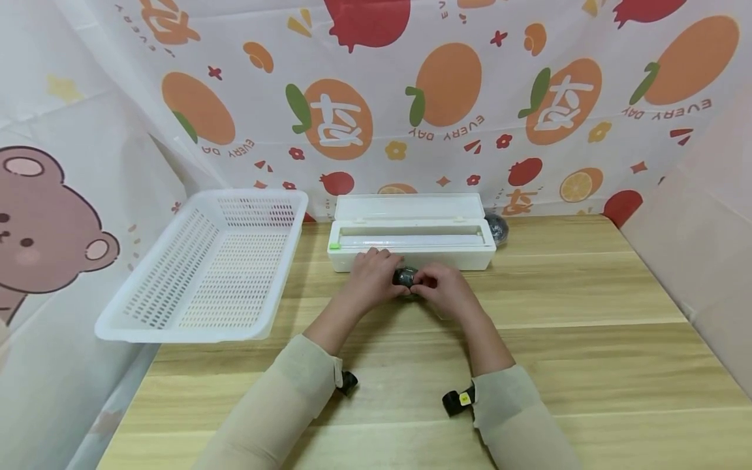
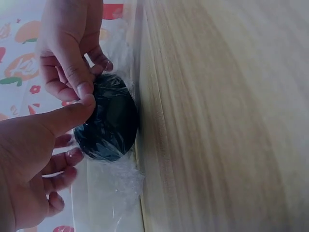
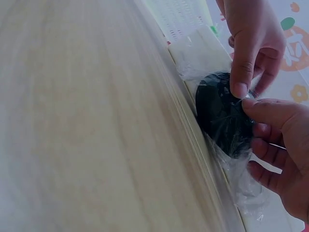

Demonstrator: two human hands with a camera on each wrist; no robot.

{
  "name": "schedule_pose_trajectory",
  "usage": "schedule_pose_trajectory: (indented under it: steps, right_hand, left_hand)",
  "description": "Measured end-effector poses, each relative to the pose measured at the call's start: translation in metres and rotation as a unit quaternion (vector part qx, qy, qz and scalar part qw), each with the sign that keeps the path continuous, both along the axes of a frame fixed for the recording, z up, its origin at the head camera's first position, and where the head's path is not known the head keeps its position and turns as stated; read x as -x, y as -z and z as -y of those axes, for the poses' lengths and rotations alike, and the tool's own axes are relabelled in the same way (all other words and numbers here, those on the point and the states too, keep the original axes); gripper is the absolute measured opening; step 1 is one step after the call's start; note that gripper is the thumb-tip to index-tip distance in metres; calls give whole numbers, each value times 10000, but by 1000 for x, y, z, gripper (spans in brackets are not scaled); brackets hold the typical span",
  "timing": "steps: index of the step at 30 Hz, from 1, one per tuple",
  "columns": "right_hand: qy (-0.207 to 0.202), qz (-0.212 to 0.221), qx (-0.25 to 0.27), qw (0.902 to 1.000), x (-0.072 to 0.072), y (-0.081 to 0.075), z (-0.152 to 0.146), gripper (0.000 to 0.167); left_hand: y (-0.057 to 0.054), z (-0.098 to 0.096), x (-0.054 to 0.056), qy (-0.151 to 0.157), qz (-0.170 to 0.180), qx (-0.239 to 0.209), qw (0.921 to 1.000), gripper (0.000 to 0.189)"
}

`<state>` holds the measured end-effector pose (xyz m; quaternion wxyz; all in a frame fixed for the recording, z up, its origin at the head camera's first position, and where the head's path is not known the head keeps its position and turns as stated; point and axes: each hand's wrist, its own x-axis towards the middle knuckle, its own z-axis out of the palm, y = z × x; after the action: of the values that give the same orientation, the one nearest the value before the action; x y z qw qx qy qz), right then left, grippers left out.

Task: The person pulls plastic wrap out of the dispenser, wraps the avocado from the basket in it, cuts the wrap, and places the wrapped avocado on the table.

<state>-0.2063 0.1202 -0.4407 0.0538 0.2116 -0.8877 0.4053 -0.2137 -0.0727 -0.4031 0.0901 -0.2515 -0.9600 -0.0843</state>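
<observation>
A dark, rounded object (image 1: 405,277), wrapped in clear cling film (image 2: 126,181), is between the two hands at the front of a white cling film dispenser (image 1: 413,260). My left hand (image 1: 373,277) has its thumb at the object's upper edge, pinching the film there, with its other fingers on the far side. From the other side, my right hand (image 1: 443,287) pinches the film between thumb and curled fingers. The two thumb tips meet over the object in both wrist views. Loose, crumpled film sticks out at either end of it. What the dark object is, I cannot tell.
The dispenser's lid (image 1: 408,206) stands raised, showing the film roll (image 1: 411,240) inside. Another film-wrapped dark ball (image 1: 497,228) lies by its right end. A white perforated basket (image 1: 279,261) stands to the left on the wooden table (image 1: 587,365). A fruit-print cloth (image 1: 388,85) hangs behind.
</observation>
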Motion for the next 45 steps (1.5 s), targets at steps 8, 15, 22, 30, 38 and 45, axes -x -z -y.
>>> schedule_pose_trajectory:
  steps: [8, 15, 22, 30, 38, 45]
  right_hand:
    - [-50, 133, 192, 9997, -1, -2, 0, 5]
    - [341, -151, 469, 9982, 3, 0, -2, 14]
    - [469, 258, 618, 9967, 3, 1, -3, 24]
    - [-3, 496, 555, 9972, 5, 3, -2, 21]
    - [-23, 685, 596, 9959, 6, 4, -3, 27]
    - [33, 770, 528, 9956, 6, 4, -2, 29]
  left_hand:
    - [3, 3, 1, -183, 366, -250, 9988, 49]
    - [2, 6, -1, -126, 467, -347, 9982, 45]
    - [6, 8, -1, 215, 366, -673, 9968, 43]
    - [10, 6, 1, -79, 1163, -1484, 9820, 42]
    - [9, 5, 2, -733, 1836, -1721, 9650, 51]
    - [3, 8, -4, -1291, 2111, -1165, 9619, 53]
